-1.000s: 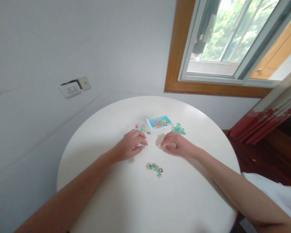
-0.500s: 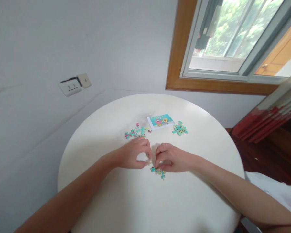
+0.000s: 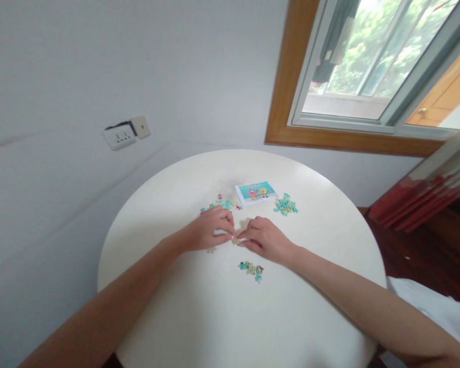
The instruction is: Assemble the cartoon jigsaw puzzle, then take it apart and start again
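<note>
Between my two hands is a small beige puzzle piece, its plain side showing. My left hand pinches it from the left, thumb and forefinger closed at its edge. From the right, my right hand pinches the same piece with thumb and fingertips. Another pale puzzle piece lies on the table just below my left hand. Nearer to me is a short cluster of joined puzzle pieces in green and yellow. Behind my left hand, a spread of loose pieces is partly hidden.
A box with a cartoon picture lies towards the back of the round white table. Right of it sits a pile of green puzzle pieces. The wall carries a socket, and a wood-framed window is at the back right.
Both hands have moved away from the joined cluster, a little farther back, and now meet at the beige piece. A pale piece now shows below my left hand. The view has shifted slightly.
</note>
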Tool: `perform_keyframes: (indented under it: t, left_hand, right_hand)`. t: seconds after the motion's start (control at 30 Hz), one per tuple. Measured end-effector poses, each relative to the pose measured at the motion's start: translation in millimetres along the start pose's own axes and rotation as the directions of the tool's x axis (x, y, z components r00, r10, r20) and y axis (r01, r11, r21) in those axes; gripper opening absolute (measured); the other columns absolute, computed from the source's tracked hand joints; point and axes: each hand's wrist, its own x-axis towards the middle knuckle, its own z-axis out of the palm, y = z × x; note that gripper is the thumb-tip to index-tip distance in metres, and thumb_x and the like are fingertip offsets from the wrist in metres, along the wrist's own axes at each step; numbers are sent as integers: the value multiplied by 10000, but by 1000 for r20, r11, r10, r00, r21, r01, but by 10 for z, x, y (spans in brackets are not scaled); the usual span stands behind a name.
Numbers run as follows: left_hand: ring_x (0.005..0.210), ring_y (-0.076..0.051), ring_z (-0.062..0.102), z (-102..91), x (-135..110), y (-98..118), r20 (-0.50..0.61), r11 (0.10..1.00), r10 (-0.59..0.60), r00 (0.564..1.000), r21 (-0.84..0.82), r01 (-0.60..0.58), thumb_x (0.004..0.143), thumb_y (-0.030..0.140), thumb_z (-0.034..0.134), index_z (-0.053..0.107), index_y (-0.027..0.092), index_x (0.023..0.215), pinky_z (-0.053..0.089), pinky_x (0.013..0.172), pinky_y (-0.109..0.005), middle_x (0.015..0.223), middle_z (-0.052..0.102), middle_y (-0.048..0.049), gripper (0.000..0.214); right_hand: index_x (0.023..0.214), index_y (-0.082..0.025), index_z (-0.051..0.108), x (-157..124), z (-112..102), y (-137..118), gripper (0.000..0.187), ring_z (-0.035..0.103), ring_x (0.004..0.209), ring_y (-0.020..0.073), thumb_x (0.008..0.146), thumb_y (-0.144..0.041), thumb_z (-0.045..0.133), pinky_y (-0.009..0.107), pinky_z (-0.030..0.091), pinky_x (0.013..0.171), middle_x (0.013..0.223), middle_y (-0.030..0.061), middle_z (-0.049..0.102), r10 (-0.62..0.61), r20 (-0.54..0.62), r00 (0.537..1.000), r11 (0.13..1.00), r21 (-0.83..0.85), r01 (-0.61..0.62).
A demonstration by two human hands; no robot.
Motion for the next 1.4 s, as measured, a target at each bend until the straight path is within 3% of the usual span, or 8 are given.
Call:
perform_keyframes:
  t: [0.33,0.53,0.7,0.9,1.07,1.27,1.4]
  left_hand:
    - [965,-197,534,-31,14,-80,-154,997,-51,987,46,59,929,259,526,713,209,1001,401,905,-330,970,626,-58,206]
    - [959,-189,542,-18,-7,-115,-160,998,-45,986,38,52,933,242,525,707,212,1024,407,890,-315,966,624,-57,205]
    - [941,-193,553,10,-6,-127,-152,999,-39,988,26,44,935,247,513,705,208,1008,418,873,-320,958,632,-66,209]
    - [936,-192,551,26,-6,-126,-138,999,-43,990,18,46,941,246,494,704,204,1007,421,865,-323,958,633,-73,224]
    - [939,-192,548,30,-6,-138,-133,998,-44,990,28,49,938,240,503,702,210,1010,415,872,-324,959,633,-68,214]
    - [927,-197,548,17,8,-107,-129,998,-46,991,37,51,940,239,491,703,204,1003,422,863,-329,947,631,-71,224]
    - [931,-197,550,8,6,-99,-125,998,-44,991,45,50,946,245,475,700,198,999,430,861,-327,955,631,-76,236]
  right_hand:
    - [963,-208,692,17,-24,7,198,514,882,195,956,-268,504,323,342,764,880,63,613,26,-14,1000,990,-139,-28]
    - [875,-183,695,5,8,97,124,547,817,164,858,-149,577,293,390,778,830,49,623,190,-73,979,982,26,-189]
    - [766,-173,685,-49,-174,200,121,567,758,154,829,-160,583,277,418,762,763,43,625,277,-8,961,959,56,-276]
    - [942,-148,691,-100,-355,184,169,583,862,190,822,-145,572,307,425,834,850,76,635,377,5,926,924,-78,-375]
    - [1113,-179,684,-99,-284,124,264,562,946,218,885,-247,570,339,413,872,986,96,625,258,56,965,961,-120,-250]
    - [1050,-211,685,-68,-217,102,197,544,977,210,893,-266,580,334,385,880,998,69,609,339,19,941,931,-151,-332]
    - [1004,-215,695,-81,-299,180,188,518,1037,251,899,-309,572,376,359,894,1035,81,614,454,-48,890,835,-325,-443]
